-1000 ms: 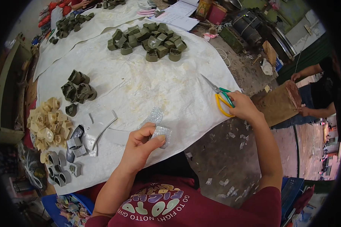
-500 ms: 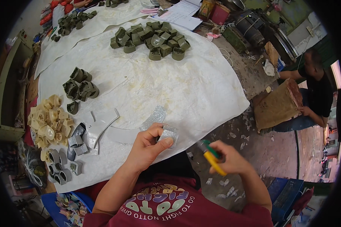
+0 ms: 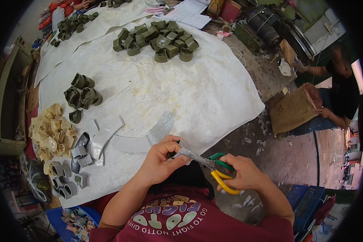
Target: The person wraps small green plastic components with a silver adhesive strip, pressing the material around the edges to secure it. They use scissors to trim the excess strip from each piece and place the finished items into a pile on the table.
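Near the table's front edge, my left hand pinches a small block covered in silver glitter material, mostly hidden by my fingers. My right hand grips scissors with one green and one yellow handle loop. Their blades point left and reach the block by my left fingertips; whether they are cutting cannot be seen. Just beyond my left hand, a silver glitter strip lies on the white cloth. A pale curved strip lies beside it.
Olive-green hollow blocks are heaped at the far side, with a smaller group at left. Cream blocks, silver-covered pieces and grey ones lie far left. A blue bin holds scraps. A seated person is at right.
My right hand has brought the scissors left and up to the block, their handles now spread. My left hand has turned the block. The person at right has raised an arm.
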A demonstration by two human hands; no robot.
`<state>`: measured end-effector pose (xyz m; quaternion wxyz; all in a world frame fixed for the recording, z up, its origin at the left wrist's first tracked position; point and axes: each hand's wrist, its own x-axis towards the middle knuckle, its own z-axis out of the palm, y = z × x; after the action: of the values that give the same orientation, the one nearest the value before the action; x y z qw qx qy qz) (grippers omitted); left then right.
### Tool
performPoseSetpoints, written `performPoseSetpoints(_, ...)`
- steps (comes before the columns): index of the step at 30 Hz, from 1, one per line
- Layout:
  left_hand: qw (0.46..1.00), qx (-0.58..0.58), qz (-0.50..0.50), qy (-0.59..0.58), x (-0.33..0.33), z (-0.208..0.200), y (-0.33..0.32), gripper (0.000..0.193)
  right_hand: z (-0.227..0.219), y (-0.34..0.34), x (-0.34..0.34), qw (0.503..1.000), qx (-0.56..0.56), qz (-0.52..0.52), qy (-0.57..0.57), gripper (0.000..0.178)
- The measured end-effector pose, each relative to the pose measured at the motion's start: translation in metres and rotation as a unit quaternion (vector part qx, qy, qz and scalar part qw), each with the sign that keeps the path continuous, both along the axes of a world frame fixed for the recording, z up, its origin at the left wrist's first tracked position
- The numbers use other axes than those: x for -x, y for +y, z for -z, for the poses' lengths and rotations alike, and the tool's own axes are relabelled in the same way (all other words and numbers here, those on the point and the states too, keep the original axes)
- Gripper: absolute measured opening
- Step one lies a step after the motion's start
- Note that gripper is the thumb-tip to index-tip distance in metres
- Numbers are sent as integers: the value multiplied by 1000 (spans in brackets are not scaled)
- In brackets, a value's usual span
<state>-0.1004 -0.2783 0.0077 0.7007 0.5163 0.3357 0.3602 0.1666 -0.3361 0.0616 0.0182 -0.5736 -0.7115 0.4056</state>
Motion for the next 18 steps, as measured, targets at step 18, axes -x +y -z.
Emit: performPoseSetpoints(18, 995, 52, 33, -74, -4, 11, -9, 13, 41, -18, -38, 966, -88, 243, 31, 27)
